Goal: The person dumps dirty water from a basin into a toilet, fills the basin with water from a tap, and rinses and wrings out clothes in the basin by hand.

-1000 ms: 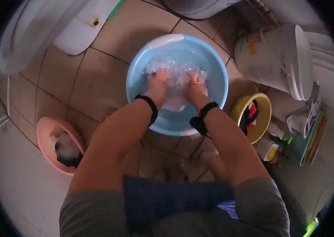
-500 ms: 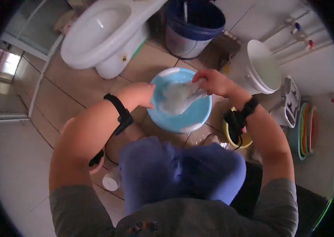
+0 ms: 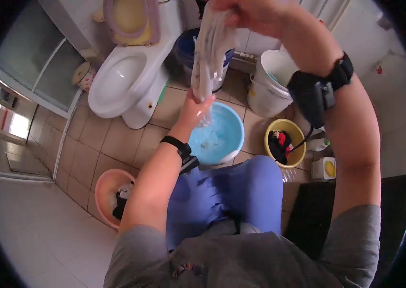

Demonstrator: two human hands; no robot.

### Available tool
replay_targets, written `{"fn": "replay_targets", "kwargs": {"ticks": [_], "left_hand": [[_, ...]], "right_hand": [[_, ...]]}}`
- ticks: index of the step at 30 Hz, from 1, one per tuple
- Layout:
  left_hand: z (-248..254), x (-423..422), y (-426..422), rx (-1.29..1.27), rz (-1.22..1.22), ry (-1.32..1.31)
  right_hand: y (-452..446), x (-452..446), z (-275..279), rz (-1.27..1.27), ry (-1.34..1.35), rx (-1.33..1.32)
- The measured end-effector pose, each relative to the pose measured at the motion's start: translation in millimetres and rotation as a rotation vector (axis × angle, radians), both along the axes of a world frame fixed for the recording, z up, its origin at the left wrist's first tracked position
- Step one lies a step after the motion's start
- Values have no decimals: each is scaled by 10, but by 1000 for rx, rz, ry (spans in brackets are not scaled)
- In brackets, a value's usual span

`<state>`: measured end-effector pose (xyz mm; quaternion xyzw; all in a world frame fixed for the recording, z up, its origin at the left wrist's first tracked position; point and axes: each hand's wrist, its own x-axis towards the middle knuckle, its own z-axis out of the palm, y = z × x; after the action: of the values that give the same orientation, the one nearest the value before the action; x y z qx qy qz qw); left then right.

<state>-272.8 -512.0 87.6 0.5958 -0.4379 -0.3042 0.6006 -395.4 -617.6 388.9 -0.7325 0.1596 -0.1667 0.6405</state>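
Observation:
A long, wet white cloth (image 3: 208,55) hangs stretched above the blue basin (image 3: 239,144). High at the top of the view, my right hand (image 3: 255,15) pinches its upper end. My left hand (image 3: 196,109) is wrapped round the lower part, just over the basin's far left rim. A wet end trails below my left fist toward the water (image 3: 215,139), which looks rippled. What kind of garment the cloth is, I cannot make out.
A white toilet (image 3: 116,79) stands ahead on the left, beside a dark blue bucket (image 3: 186,50). White buckets (image 3: 270,98) are at the right. A yellow basin (image 3: 298,161) and a pink basin (image 3: 101,197) hold clothes. A white container (image 3: 319,169) sits near the yellow basin.
Both hands have come up from the basin. The cloth, bunched in the water before, is now lifted and drawn out lengthwise, my right hand far above my left. The view has shifted.

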Motion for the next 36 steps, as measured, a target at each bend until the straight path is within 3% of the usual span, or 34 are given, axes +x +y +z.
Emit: {"fn": "replay_targets", "kwargs": {"ticks": [4, 6, 8, 12, 14, 16, 17, 19, 20, 23, 24, 26, 27, 28, 30, 31, 32, 36], "left_hand": [[106, 160, 9, 240, 40, 266], [50, 297, 36, 299, 52, 384], [-104, 426, 11, 238, 27, 497], [266, 289, 73, 242, 7, 427], [492, 161, 81, 251, 43, 376], [553, 12, 117, 251, 81, 329], [541, -47, 125, 158, 96, 425], [479, -251, 193, 48, 188, 535], [440, -315, 198, 54, 185, 534], [339, -399, 218, 17, 185, 617], [326, -398, 248, 36, 129, 472], [359, -379, 282, 55, 82, 321], [381, -422, 287, 40, 76, 312], [412, -466, 317, 27, 67, 304], [494, -572, 448, 98, 43, 214], [494, -635, 498, 102, -76, 212], [487, -686, 544, 104, -196, 208], [483, -675, 591, 76, -303, 236]], "right_hand": [[-112, -397, -141, -285, -20, 72], [-267, -648, -672, -346, 10, -117], [-163, -775, -1119, -542, 92, 51], [-121, -826, -2473, -734, 181, 238], [-77, -758, -3144, -760, 215, 394], [105, -647, -3483, -687, 280, 375], [155, -581, -3414, -687, 275, 386], [273, -513, -3242, -363, 667, 373], [273, -460, -3333, -365, 666, 379], [297, -332, -3670, -763, 520, 1121], [297, -345, -3692, -760, 533, 1120], [248, -320, -3655, -419, 355, 1706], [265, -304, -3725, -234, 236, 1502], [229, -271, -3739, -234, 237, 1505], [182, -229, -3703, -296, -83, 1705], [161, -267, -3675, -296, -17, 1488], [30, -282, -3957, -155, -48, 1507], [-33, -304, -3836, -139, 61, 1500]]}}
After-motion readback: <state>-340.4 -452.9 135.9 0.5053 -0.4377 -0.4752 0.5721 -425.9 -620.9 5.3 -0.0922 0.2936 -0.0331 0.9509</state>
